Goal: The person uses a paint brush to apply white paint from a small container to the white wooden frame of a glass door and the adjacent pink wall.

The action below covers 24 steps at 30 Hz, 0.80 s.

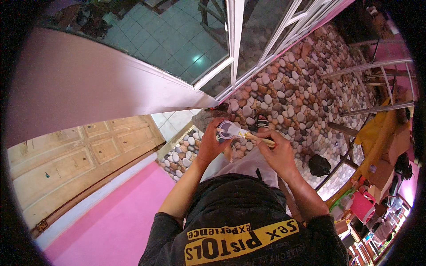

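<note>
A pebble-patterned floor (293, 97) carries a black bag (319, 165), perhaps crumpled

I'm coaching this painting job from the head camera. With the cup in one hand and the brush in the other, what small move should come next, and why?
Probably dip deeper: the left hand holds a small clear plastic cup tilted toward the right hand, whose grip is on a pale wooden brush handle. The handle's far end reaches the cup's rim; whether the tip is inside I cannot tell. Easing it in seems the natural step.
</note>
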{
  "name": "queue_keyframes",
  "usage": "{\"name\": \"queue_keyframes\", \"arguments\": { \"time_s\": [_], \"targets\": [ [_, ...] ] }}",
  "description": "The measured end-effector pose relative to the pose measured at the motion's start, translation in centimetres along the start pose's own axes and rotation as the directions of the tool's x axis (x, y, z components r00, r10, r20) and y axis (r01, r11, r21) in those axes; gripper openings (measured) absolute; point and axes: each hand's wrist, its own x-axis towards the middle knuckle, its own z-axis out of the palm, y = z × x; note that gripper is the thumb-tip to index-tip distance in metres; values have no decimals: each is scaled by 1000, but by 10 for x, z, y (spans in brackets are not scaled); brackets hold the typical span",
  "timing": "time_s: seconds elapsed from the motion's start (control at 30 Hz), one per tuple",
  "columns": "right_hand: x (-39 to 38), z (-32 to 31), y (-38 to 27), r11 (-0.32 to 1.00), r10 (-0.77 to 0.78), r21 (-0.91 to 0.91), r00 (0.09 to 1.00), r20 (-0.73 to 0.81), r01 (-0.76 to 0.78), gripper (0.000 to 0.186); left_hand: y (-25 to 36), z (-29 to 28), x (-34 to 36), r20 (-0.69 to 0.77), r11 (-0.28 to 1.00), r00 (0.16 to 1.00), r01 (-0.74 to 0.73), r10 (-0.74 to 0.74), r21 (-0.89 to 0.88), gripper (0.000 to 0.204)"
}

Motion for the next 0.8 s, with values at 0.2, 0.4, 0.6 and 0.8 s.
{"name": "queue_keyframes", "arguments": {
  "time_s": [0.2, 0.4, 0.6, 0.8],
  "targets": [
    [3, 1, 21, 898, 279, 332, 958, 72, -287, 19, -1, 3, 3, -42, 1000, 999, 5, -6, -21, 72],
    [15, 20, 46, 806, 271, 521, 958, 97, -281, 17, -21, -2, -6, -81, 1000, 997, 16, -15, 12, 74],
    [50, 84, 63, 532, 379, 752, 904, 200, -389, 23, -32, -21, -37, -72, 979, 978, 201, -198, 43, 75],
    [87, 146, 81, 470, 478, 786, 864, 155, -401, 22, -31, -33, -53, -139, 989, 981, 139, -132, 42, 80]
  ]
}}
